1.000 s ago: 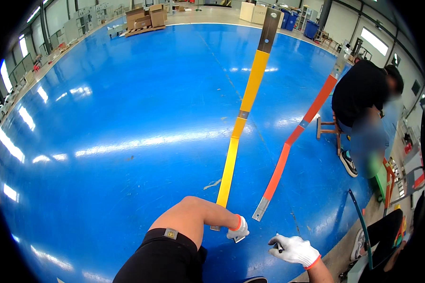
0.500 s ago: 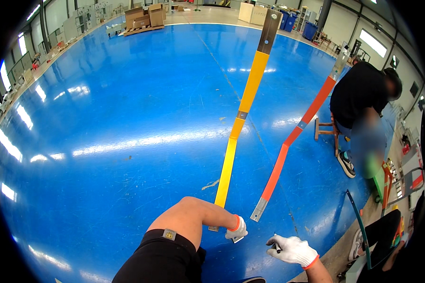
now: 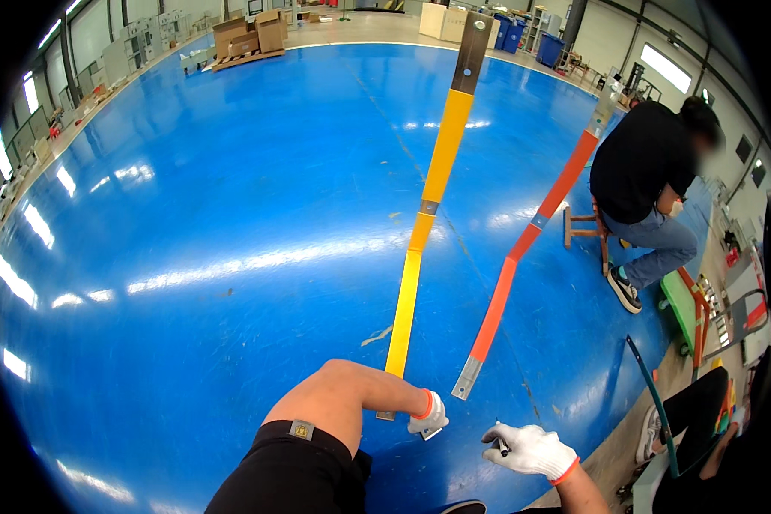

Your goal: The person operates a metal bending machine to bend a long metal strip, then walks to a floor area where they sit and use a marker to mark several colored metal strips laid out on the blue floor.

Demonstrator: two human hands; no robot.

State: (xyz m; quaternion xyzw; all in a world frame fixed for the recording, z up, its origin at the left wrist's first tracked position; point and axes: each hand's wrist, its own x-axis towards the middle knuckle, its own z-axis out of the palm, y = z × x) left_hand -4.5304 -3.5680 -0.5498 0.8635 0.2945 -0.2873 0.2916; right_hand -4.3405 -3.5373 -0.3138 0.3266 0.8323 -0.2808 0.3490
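Note:
My left hand, in a white glove with an orange cuff, is closed on a small flat silvery piece, mostly hidden by the fingers. Just left of it lies the near metal end of a long bent bar with a yellow covering. My right hand, gloved the same way, holds a thin black pen-like tool between thumb and fingers. A similar bent bar in orange-red runs beside the yellow one, its bare near end a little beyond my hands. Neither hand visibly touches the bars.
A co-worker in black sits on a low wooden stool at right. Nearby are a green trolley and a dark green bar, close to another person's leg. Cardboard boxes stand far off on the blue floor.
The view has shifted slightly, moving the bars and background a little left. Both hands keep their pose and grip. The seated co-worker's posture has changed a little.

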